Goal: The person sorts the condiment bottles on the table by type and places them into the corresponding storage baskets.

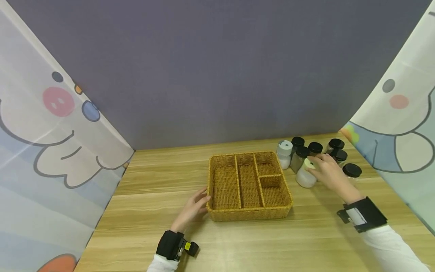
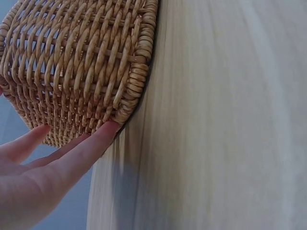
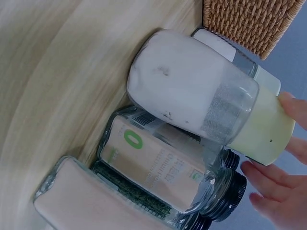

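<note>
A woven wicker basket (image 1: 249, 214) with several compartments stands in the middle of the table. My left hand (image 1: 192, 208) is at its left side, and in the left wrist view the extended fingers (image 2: 91, 146) touch the weave (image 2: 72, 62) low near the table. To the right of the basket, my right hand (image 1: 329, 172) holds a clear jar of white powder (image 1: 305, 179) by its pale green lid (image 3: 268, 127). The right fingertips lie around that lid. A similar jar with a pale grey-blue lid (image 1: 284, 148) stands close to the basket's back right corner.
Several glass spice jars with black lids cluster behind and around my right hand, including a front one (image 1: 352, 170) and a labelled one (image 3: 153, 155). A grey panel (image 1: 221, 75) rises behind the wooden table (image 1: 153, 177). Cartoon-printed curtains (image 1: 40, 158) hang at both sides.
</note>
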`<state>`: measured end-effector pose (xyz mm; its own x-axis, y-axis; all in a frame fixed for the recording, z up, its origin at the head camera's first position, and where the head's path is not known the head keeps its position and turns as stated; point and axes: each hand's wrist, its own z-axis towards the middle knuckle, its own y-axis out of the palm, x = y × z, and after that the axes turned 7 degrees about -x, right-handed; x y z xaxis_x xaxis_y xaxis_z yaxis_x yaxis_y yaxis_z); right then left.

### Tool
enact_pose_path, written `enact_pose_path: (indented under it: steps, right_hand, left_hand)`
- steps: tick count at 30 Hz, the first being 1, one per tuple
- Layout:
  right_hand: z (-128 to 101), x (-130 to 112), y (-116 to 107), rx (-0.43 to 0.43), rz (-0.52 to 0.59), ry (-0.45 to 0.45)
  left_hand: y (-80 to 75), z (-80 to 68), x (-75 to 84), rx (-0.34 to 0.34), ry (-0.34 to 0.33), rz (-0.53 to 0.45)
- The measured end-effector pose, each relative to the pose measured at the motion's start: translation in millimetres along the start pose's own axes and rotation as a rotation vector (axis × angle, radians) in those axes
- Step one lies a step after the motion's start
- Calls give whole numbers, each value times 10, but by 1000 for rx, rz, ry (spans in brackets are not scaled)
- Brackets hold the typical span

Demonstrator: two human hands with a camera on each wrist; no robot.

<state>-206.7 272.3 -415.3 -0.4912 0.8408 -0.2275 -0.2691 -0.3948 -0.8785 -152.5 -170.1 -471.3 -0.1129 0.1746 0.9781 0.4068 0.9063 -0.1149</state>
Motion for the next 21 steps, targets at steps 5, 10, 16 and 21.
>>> enact_pose_path:
  steps: [5, 10, 16, 21]
  right_hand:
    - [-26, -43, -40, -93, 49, 81]
    - [-5, -66, -77, -103, 80, 85]
    - [34, -111, -197, -146, 107, 98]
    - [86, -169, -293, -140, 92, 73]
  left_hand:
    - [1, -10, 8, 1, 20, 7]
    - [-12, -4, -12, -9, 66, 43]
    - [-7, -2, 5, -8, 7, -6]
    - [-7, -2, 27, -10, -24, -45]
